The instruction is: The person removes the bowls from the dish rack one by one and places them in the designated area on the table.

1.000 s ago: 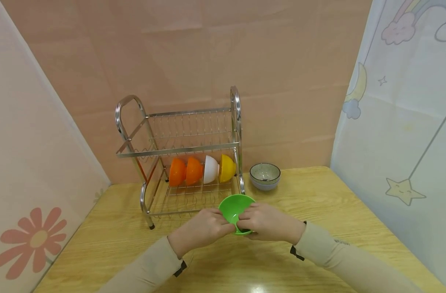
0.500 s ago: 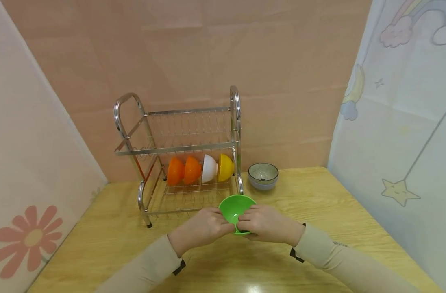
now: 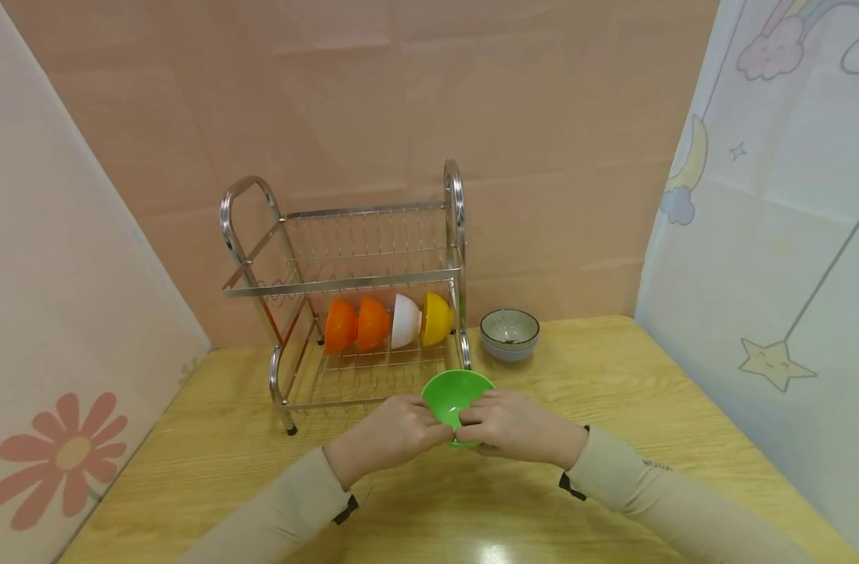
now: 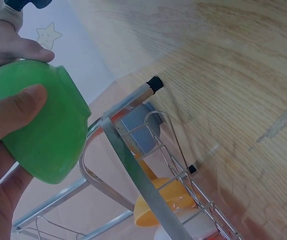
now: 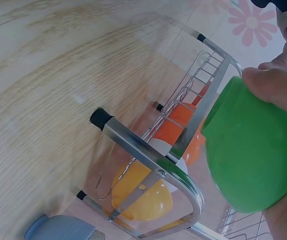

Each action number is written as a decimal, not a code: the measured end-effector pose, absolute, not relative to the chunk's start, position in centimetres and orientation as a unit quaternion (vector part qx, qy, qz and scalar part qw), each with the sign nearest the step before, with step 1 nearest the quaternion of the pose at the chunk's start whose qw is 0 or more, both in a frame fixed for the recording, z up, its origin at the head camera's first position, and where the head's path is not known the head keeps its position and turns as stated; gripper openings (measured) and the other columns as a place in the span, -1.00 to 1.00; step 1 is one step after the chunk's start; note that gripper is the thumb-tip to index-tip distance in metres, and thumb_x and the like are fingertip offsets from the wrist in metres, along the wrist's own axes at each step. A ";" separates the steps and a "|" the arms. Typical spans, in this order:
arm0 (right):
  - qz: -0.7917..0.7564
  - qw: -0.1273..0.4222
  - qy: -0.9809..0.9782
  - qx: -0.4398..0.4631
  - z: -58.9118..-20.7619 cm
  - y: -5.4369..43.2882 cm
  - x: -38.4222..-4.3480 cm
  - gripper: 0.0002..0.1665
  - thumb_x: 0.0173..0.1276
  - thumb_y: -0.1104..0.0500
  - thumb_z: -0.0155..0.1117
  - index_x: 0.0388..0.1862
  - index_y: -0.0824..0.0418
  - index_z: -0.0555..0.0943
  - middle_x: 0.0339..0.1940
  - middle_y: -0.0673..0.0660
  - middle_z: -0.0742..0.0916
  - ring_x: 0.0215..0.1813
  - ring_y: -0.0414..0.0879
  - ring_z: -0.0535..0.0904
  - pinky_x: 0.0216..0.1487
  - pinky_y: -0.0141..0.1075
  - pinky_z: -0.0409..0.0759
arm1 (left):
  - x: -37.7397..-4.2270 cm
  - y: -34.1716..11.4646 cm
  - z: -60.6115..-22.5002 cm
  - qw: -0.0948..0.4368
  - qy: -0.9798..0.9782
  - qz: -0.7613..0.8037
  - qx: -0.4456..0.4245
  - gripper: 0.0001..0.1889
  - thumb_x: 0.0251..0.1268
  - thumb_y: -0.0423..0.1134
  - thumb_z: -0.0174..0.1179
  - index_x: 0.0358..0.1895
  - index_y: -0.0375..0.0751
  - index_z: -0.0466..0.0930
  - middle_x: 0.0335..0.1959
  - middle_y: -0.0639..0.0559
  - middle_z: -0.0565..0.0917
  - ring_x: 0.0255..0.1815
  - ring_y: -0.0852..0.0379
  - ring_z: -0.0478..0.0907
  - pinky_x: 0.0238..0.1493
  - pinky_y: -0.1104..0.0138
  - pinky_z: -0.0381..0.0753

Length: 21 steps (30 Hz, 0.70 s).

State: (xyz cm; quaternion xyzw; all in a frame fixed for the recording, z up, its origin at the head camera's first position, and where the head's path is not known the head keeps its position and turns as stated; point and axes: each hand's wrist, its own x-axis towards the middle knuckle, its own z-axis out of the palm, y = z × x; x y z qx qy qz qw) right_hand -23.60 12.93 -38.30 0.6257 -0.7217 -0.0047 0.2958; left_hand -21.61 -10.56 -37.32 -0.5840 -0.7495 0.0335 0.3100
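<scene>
while 4 bowls [image 3: 373, 323] sit sideways in rack [image 3: 344, 283], l grip [image 3: 395, 435] & r grip [image 3: 519, 429] hold grn bowl [image 3: 449, 393].

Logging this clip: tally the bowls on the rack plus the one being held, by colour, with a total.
Orange bowls: 2
White bowl: 1
Yellow bowl: 1
Green bowl: 1
Total: 5
</scene>
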 end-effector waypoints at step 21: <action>-0.001 0.317 -0.718 0.620 -37.9 13.3 -23.5 -0.65 -0.11 0.22 0.50 -0.44 -0.05 0.50 -0.52 -0.16 0.51 -0.48 -0.27 0.37 -0.38 -0.46 0.36 | -22.0 -10.9 -36.6 0.306 -0.751 -0.032 -0.585 -0.86 0.15 -0.11 0.40 -0.31 0.01 0.65 -0.35 0.25 0.73 -0.21 0.29 0.65 0.07 0.39 0.55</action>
